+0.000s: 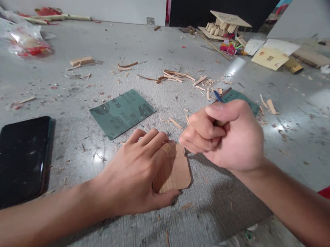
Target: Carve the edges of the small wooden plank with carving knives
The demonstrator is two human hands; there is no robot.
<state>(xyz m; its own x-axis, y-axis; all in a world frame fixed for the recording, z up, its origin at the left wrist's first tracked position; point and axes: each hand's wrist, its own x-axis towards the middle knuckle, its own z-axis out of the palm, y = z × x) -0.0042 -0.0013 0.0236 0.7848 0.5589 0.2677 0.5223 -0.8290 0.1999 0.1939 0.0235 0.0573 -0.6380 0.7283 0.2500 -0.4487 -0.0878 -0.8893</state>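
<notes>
A small flat piece of wood (pixel 175 171) with cut-off corners lies on the table. My left hand (pixel 141 170) grips it from the left, thumb along the near edge and fingers over the far edge. My right hand (pixel 225 134) is closed in a fist just right of the wood, around a slim tool (pixel 217 96) with a blue end sticking out above the thumb. Most of that tool is hidden in my fist, so its exact kind cannot be made out. Beyond my left hand lies a green sheet of sandpaper (pixel 121 113) with printing on its back.
A black phone (pixel 19 160) lies at left. Wood shavings and slivers (pixel 178 75) litter the table. Another green sheet (pixel 240 97) is partly behind my right hand. At the back right stands a small wooden model (pixel 226 23); plastic bags (pixel 26 39) lie back left.
</notes>
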